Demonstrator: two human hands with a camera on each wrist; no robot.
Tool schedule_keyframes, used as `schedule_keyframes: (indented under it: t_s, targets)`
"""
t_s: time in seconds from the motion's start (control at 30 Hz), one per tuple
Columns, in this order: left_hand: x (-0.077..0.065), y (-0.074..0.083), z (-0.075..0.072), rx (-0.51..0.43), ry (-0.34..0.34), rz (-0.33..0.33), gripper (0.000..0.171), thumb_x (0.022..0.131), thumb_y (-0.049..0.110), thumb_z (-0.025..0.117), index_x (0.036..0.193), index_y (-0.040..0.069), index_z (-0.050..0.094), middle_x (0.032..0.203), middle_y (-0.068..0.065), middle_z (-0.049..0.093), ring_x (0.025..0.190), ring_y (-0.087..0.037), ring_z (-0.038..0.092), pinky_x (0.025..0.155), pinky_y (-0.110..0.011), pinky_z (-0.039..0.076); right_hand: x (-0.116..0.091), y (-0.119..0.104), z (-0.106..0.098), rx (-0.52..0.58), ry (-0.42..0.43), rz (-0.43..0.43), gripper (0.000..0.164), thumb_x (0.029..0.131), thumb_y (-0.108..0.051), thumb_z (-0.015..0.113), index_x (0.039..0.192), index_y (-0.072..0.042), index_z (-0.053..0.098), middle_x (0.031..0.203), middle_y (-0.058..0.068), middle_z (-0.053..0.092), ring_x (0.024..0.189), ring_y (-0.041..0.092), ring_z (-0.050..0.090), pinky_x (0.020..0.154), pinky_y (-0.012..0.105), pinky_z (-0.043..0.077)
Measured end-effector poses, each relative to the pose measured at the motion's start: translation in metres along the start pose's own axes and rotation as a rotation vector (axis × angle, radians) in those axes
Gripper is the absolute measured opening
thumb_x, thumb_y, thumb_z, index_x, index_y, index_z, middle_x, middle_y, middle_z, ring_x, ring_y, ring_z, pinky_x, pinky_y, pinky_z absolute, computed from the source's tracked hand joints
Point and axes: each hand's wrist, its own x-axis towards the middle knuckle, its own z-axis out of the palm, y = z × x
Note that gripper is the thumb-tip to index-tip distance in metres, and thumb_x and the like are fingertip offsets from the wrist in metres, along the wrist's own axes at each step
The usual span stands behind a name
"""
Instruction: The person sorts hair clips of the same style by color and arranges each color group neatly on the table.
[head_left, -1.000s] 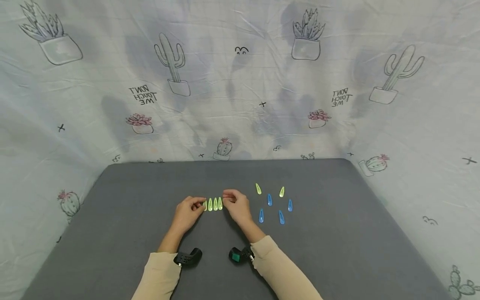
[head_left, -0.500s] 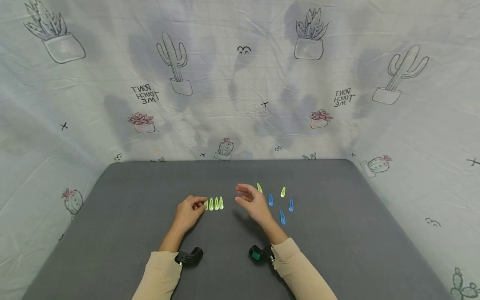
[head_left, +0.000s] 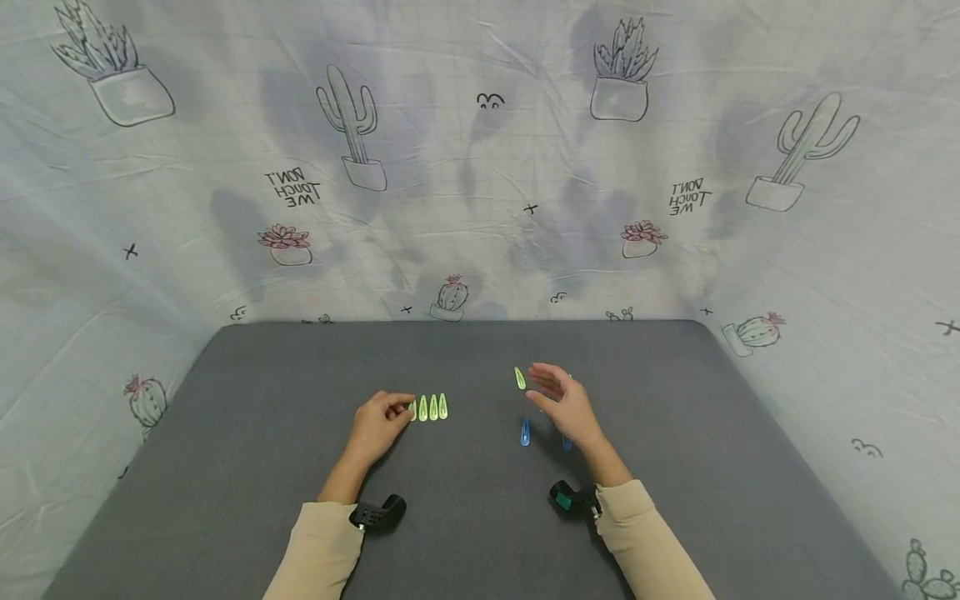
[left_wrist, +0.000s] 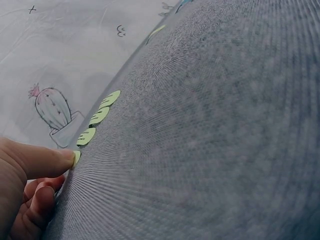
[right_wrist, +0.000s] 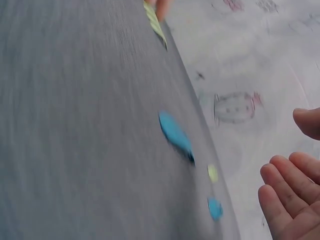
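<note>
Several yellow-green snap hair clips [head_left: 433, 407] lie side by side in a row on the grey table. My left hand [head_left: 381, 423] is at the row's left end, thumb and index finger pinching the leftmost clip [left_wrist: 76, 159]. My right hand [head_left: 567, 408] hovers above the scattered clips with nothing in it, its fingers [right_wrist: 285, 182] extended and apart from the thumb. Left of it lie a loose green hair clip [head_left: 520, 378] and a blue hair clip [head_left: 525, 432]. Another blue clip [head_left: 567, 443] shows partly beneath the right hand, which hides the remaining loose clips.
The grey table [head_left: 300, 358] reaches back to a pale curtain [head_left: 420, 233] printed with cactus drawings. Each wrist carries a black camera [head_left: 381, 513] near the beige sleeve.
My right hand has moved from the row's right end over to the scattered clips on the right, its fingers spreading. My left hand stays at the leftmost clip.
</note>
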Motion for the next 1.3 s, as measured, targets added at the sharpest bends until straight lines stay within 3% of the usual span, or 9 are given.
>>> schedule_keyframes:
  t_s: [0.23, 0.43, 0.57, 0.67, 0.87, 1.3]
  targets:
    - [0.000, 0.000, 0.000, -0.002, 0.001, 0.004, 0.022, 0.084, 0.010, 0.070, 0.107, 0.007, 0.072, 0.081, -0.004, 0.056, 0.068, -0.013, 0.048, 0.063, -0.028, 0.038, -0.001, 0.038, -0.028, -0.039, 0.078, 0.042, 0.052, 0.091, -0.011, 0.063, 0.135, 0.008, 0.044, 0.133, 0.027, 0.050, 0.124, 0.039, 0.048, 0.103, 0.044, 0.039]
    - [-0.001, 0.000, 0.001, 0.006, 0.001, 0.012, 0.022, 0.085, 0.010, 0.070, 0.107, 0.007, 0.072, 0.081, -0.004, 0.057, 0.067, -0.012, 0.048, 0.063, -0.028, 0.038, -0.006, 0.052, -0.046, 0.012, 0.170, 0.156, 0.052, 0.090, -0.009, 0.064, 0.135, 0.008, 0.044, 0.133, 0.027, 0.050, 0.124, 0.039, 0.049, 0.089, 0.014, 0.044]
    - [-0.001, 0.000, 0.001, 0.003, 0.002, 0.017, 0.022, 0.084, 0.010, 0.070, 0.107, 0.007, 0.072, 0.081, -0.004, 0.057, 0.067, -0.012, 0.048, 0.062, -0.028, 0.038, -0.007, 0.053, -0.049, 0.010, 0.195, 0.212, 0.050, 0.090, -0.007, 0.064, 0.133, 0.009, 0.045, 0.131, 0.029, 0.051, 0.122, 0.040, 0.050, 0.081, 0.008, 0.043]
    - [-0.001, 0.000, 0.001, 0.004, 0.012, 0.026, 0.022, 0.084, 0.009, 0.071, 0.105, 0.006, 0.072, 0.080, -0.004, 0.057, 0.067, -0.012, 0.047, 0.062, -0.028, 0.038, -0.006, 0.055, -0.049, -0.036, 0.205, 0.234, 0.048, 0.089, -0.007, 0.065, 0.131, 0.009, 0.048, 0.128, 0.029, 0.054, 0.119, 0.039, 0.053, 0.083, 0.014, 0.047]
    - [0.000, -0.002, 0.002, 0.013, 0.030, 0.044, 0.021, 0.083, 0.009, 0.071, 0.104, 0.006, 0.072, 0.079, -0.003, 0.056, 0.065, -0.011, 0.047, 0.061, -0.027, 0.038, -0.002, 0.064, -0.048, -0.149, 0.195, 0.261, 0.045, 0.089, -0.009, 0.066, 0.129, 0.005, 0.051, 0.125, 0.025, 0.058, 0.115, 0.035, 0.056, 0.096, 0.042, 0.045]
    - [0.002, -0.004, 0.001, 0.011, 0.011, 0.037, 0.022, 0.084, 0.010, 0.071, 0.106, 0.006, 0.072, 0.080, -0.004, 0.057, 0.067, -0.013, 0.049, 0.063, -0.028, 0.040, 0.009, 0.059, -0.047, -0.321, 0.212, 0.336, 0.038, 0.087, -0.012, 0.066, 0.120, 0.004, 0.057, 0.115, 0.022, 0.063, 0.105, 0.035, 0.061, 0.090, 0.044, 0.047]
